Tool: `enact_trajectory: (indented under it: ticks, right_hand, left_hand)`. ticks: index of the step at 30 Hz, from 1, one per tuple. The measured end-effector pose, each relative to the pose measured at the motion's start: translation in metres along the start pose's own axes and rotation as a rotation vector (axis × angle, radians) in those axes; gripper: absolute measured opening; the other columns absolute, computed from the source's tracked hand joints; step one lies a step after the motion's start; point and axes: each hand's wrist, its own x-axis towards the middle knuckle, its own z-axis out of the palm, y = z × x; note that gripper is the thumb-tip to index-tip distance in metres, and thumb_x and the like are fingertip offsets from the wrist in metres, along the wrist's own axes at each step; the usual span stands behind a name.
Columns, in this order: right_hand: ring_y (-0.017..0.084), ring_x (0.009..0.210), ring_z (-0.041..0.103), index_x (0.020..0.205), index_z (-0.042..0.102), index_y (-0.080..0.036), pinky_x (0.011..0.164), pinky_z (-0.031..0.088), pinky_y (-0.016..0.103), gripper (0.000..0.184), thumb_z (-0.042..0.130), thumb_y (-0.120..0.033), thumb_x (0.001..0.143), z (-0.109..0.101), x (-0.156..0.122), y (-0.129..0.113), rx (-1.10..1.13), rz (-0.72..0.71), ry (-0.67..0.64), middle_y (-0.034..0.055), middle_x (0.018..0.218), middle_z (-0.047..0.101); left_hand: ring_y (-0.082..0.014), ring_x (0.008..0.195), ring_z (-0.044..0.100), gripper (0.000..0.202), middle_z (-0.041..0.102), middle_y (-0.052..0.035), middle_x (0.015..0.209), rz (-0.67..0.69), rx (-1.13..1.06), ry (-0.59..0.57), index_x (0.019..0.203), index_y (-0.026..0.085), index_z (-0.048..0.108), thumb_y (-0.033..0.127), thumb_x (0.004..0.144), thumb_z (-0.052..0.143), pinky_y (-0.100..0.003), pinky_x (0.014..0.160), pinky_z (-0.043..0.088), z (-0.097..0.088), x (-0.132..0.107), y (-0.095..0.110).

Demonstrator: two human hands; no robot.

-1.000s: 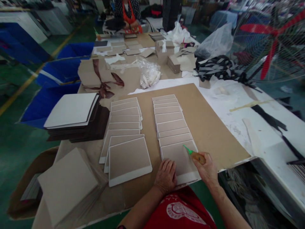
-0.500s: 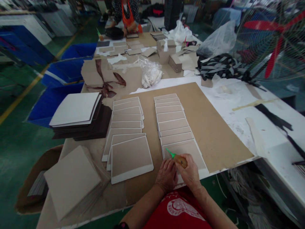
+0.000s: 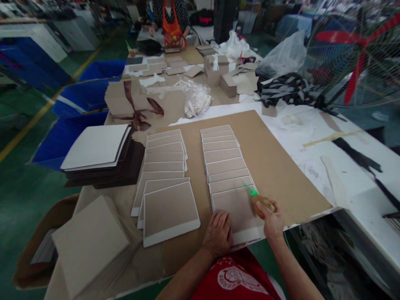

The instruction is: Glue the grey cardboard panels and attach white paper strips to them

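My left hand [image 3: 218, 232] lies flat, fingers together, on the lower left corner of the nearest card [image 3: 237, 210] in the right row of overlapping grey cards with white edges. My right hand [image 3: 271, 221] is closed round a small amber glue bottle [image 3: 261, 202] with a green nozzle, its tip over the right edge of that same card. A second row of cards [image 3: 164, 175] lies to the left, ending in a large card [image 3: 170, 212]. Both rows rest on a brown cardboard sheet [image 3: 281, 166].
A stack of dark boards topped by a white sheet [image 3: 96, 146] stands at the left, another grey stack [image 3: 89, 241] near the front left. Ribbons [image 3: 137, 112], a plastic bag [image 3: 196, 98], small boxes and blue bins [image 3: 81, 96] lie beyond. A fan [image 3: 356, 50] stands right. Another person [image 3: 170, 23] works at the far end.
My right hand with the glue bottle has swung from beside my left hand out to the right edge of the nearest card. My left hand has stayed on the card.
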Motion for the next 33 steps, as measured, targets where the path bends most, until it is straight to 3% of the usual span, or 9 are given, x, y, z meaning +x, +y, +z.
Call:
enact_trajectory:
  ticks: [5, 11, 15, 24, 28, 33]
  right_hand:
    - [0.02, 0.071, 0.061, 0.098, 0.062, -0.017, 0.066, 0.052, 0.034, 0.059, 0.084, -0.048, 0.052, -0.005, 0.034, -0.007, -0.167, -0.098, 0.052, 0.0029, 0.081, 0.066]
    - [0.027, 0.082, 0.059, 0.095, 0.066, -0.016, 0.08, 0.048, 0.045, 0.051, 0.079, -0.048, 0.057, -0.002, 0.038, -0.009, -0.401, -0.232, 0.027, 0.0083, 0.088, 0.066]
    - [0.029, 0.091, 0.058, 0.095, 0.065, -0.018, 0.085, 0.046, 0.046, 0.046, 0.075, -0.047, 0.06, 0.006, 0.029, -0.009, -0.48, -0.324, -0.054, 0.009, 0.095, 0.065]
    - [0.025, 0.089, 0.06, 0.1, 0.062, -0.018, 0.083, 0.05, 0.041, 0.04, 0.07, -0.043, 0.07, 0.043, -0.012, -0.008, -0.496, -0.392, -0.228, 0.0076, 0.096, 0.064]
    - [0.025, 0.089, 0.061, 0.099, 0.062, -0.019, 0.082, 0.051, 0.039, 0.035, 0.07, -0.04, 0.072, 0.058, -0.029, -0.007, -0.469, -0.383, -0.299, 0.0074, 0.096, 0.064]
    - [0.025, 0.092, 0.062, 0.1, 0.063, -0.02, 0.086, 0.051, 0.041, 0.036, 0.072, -0.036, 0.07, 0.073, -0.045, -0.003, -0.378, -0.28, -0.372, 0.0068, 0.099, 0.065]
  left_hand:
    - [-0.0336, 0.141, 0.039, 0.057, 0.045, -0.0182, 0.148, -0.01, 0.05, -0.023, 0.14, 0.015, 0.049, 0.028, 0.085, 0.054, -0.053, 0.113, 0.041, 0.002, -0.003, -0.002]
    - [-0.0339, 0.142, 0.036, 0.057, 0.042, -0.0188, 0.151, -0.012, 0.048, -0.039, 0.14, 0.015, 0.049, 0.029, 0.085, 0.055, -0.053, 0.113, 0.04, 0.003, -0.004, -0.002]
    - [-0.0342, 0.141, 0.037, 0.056, 0.044, -0.0194, 0.149, -0.01, 0.047, -0.016, 0.138, 0.015, 0.051, 0.028, 0.084, 0.056, -0.053, 0.113, 0.04, 0.003, -0.003, -0.002]
    - [-0.0349, 0.141, 0.038, 0.058, 0.044, -0.0204, 0.149, -0.02, 0.021, -0.028, 0.138, 0.014, 0.051, 0.027, 0.081, 0.057, -0.056, 0.112, 0.04, 0.006, -0.004, -0.001]
    - [-0.0355, 0.14, 0.039, 0.057, 0.045, -0.0193, 0.149, -0.02, 0.021, -0.041, 0.137, 0.016, 0.051, 0.027, 0.082, 0.057, -0.056, 0.111, 0.041, 0.006, -0.004, -0.002]
    - [-0.0354, 0.141, 0.037, 0.07, 0.043, -0.0193, 0.151, -0.027, -0.006, -0.069, 0.147, 0.013, 0.039, 0.024, 0.08, 0.056, -0.055, 0.113, 0.04, 0.002, -0.001, -0.001]
